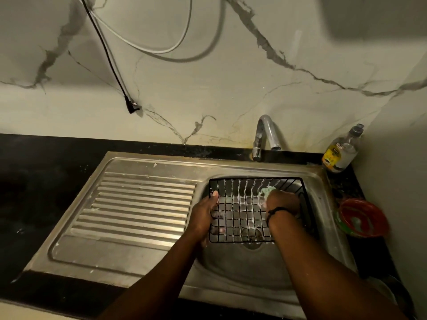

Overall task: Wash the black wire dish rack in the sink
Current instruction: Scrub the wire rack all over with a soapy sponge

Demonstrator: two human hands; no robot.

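I hold the black wire dish rack (245,212) over the bowl of the steel sink (231,269), above the drain, and it fills most of the bowl's far half. White suds cling to its grid wires, thickest along the row of upright prongs at the rack's far side.

My left hand (204,218) grips the rack's left edge: the thumb lies over the top rim wire and the fingers curl underneath, their tips showing through the grid. My right hand (283,203) is inside the rack at its right end, fingers closed round a pale green scrub pad (268,190) that is pressed against the soapy prongs near the rack's far right corner. A black thread band (276,211) circles that wrist.

To the left of the rack, the sink's ribbed drainboard (136,204) runs out flat, flecked with bits of foam. Beyond the rack, the chrome tap (265,137) arches from the back ledge, its spout pointing down behind the rack's far rim. Right of the rack, on the black counter (34,181), sits a red bowl (361,218) with green smears inside. Farther back on that side stands a clear bottle (342,151) with a yellow label. Above the rack's left side, a black plug (132,106) dangles on its cord against the marbled wall.
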